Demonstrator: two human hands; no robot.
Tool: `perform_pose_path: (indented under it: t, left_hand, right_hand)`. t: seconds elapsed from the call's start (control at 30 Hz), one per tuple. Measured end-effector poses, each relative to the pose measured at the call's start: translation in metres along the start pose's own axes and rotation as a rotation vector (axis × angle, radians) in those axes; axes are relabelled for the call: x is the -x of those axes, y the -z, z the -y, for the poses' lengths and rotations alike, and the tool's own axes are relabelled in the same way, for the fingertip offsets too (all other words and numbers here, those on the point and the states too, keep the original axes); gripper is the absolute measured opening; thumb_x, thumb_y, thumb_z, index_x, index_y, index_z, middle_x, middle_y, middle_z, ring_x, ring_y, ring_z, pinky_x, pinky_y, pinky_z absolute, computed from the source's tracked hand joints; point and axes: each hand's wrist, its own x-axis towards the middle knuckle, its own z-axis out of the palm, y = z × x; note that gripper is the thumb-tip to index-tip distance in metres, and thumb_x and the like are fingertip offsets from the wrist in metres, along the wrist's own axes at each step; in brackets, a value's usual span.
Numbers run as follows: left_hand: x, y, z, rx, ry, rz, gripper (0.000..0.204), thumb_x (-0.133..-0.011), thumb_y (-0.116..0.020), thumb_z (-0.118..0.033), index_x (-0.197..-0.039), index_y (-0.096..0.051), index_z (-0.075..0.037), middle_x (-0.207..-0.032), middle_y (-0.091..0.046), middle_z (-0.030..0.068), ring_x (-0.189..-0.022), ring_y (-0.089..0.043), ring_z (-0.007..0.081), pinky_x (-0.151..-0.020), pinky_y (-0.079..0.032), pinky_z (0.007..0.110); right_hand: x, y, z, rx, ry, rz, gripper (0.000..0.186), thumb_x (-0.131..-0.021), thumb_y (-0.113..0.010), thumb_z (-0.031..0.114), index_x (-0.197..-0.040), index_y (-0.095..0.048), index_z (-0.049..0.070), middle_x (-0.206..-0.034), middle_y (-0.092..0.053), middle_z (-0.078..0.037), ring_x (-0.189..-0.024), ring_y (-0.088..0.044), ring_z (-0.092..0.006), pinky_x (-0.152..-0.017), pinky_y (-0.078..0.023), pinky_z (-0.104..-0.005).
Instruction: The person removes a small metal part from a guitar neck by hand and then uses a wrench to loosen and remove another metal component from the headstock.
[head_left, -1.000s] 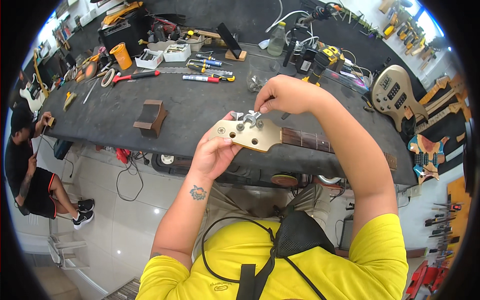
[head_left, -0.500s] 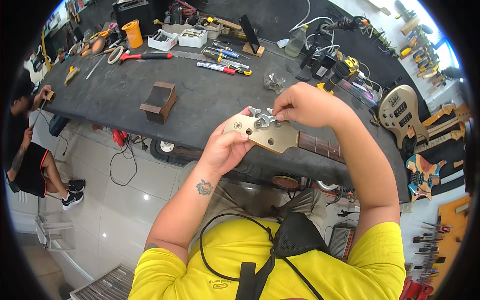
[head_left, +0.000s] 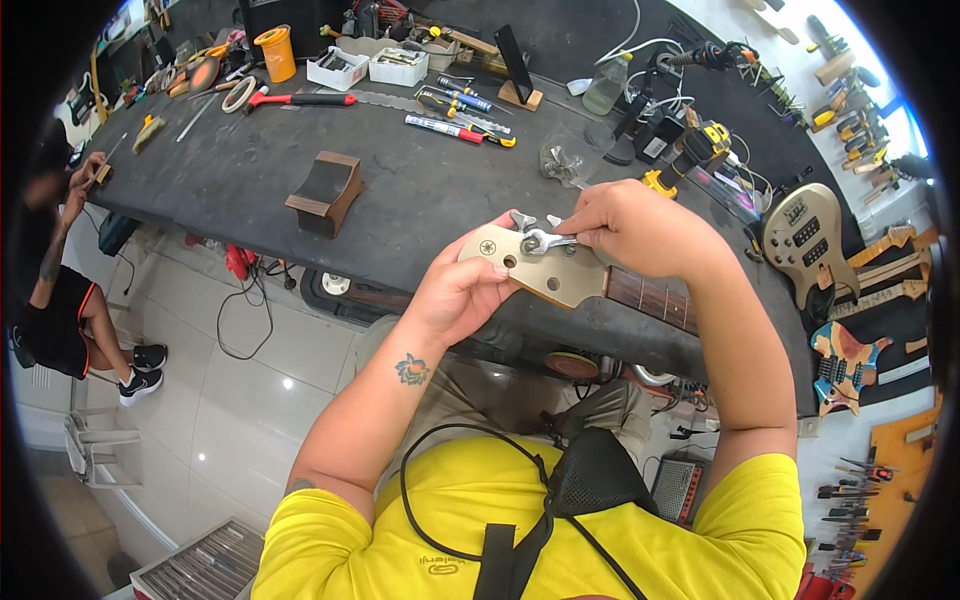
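A gold guitar headstock with a dark fretboard neck extends over the bench's front edge. My left hand grips its far-left end, thumb on the face beside an open peg hole and fingers wrapped behind. My right hand pinches the handle of a small silver wrench. The wrench's head sits around a tuner bushing on the headstock face. Two metal tuner keys stick out along the headstock's far edge. Part of the wrench handle is hidden under my right fingers.
Beyond my right hand lies a clear bag of metal parts, with a yellow drill farther right. A wooden neck rest stands left on the dark bench. Screwdrivers, a marker and a red-handled hammer lie behind. Another person works far left.
The wrench has turned slightly clockwise on the bushing, its handle end swinging toward me with my right hand. My left hand keeps its grip on the headstock. The whole view has shifted a little.
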Motion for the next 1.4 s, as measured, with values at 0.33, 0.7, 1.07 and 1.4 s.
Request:
perform_pose_path:
  t: [0.33,0.7,1.07,1.4]
  left_hand:
    - [0.004,0.003,0.0,-0.009,0.01,-0.006,0.081,-0.087,-0.058,0.0,-0.161,-0.028,0.008,-0.15,-0.053,0.0208,-0.139,-0.056,0.0311,-0.119,-0.045,0.045]
    - [0.003,0.013,0.005,0.085,0.015,-0.014,0.07,-0.081,-0.053,0.007,-0.15,-0.043,0.009,-0.139,-0.061,0.0188,-0.129,-0.062,0.0317,-0.114,-0.048,0.047]
    - [0.001,0.013,0.006,0.048,-0.003,-0.006,0.059,-0.085,-0.06,0.002,-0.143,-0.053,0.006,-0.14,-0.064,0.0183,-0.133,-0.061,0.0356,-0.115,-0.047,0.054]
    - [-0.003,0.012,0.003,0.11,0.031,-0.035,0.052,-0.086,-0.054,0.005,-0.138,-0.052,0.01,-0.135,-0.064,0.0199,-0.128,-0.063,0.0344,-0.114,-0.048,0.05]
  right_hand:
    - [-0.003,0.004,0.004,-0.012,0.019,0.062,0.034,-0.088,-0.07,0.0,-0.119,-0.081,0.008,-0.098,-0.072,-0.015,-0.089,-0.07,-0.034,-0.082,-0.055,-0.042]
    - [-0.083,0.032,0.025,0.427,0.23,0.345,0.02,-0.083,-0.071,0.003,-0.095,-0.084,0.013,-0.089,-0.077,-0.003,-0.088,-0.071,-0.0228,-0.097,-0.043,-0.043]
    - [-0.095,0.011,0.094,1.077,0.624,0.37,0.005,-0.077,-0.081,0.028,-0.077,-0.083,0.023,-0.091,-0.073,0.007,-0.131,-0.053,-0.0223,-0.124,-0.025,-0.0535]
    - [-0.076,0.008,0.075,0.724,0.251,0.218,0.014,-0.083,-0.077,0.013,-0.095,-0.082,0.01,-0.114,-0.071,-0.012,-0.109,-0.071,-0.029,-0.087,-0.059,-0.042]
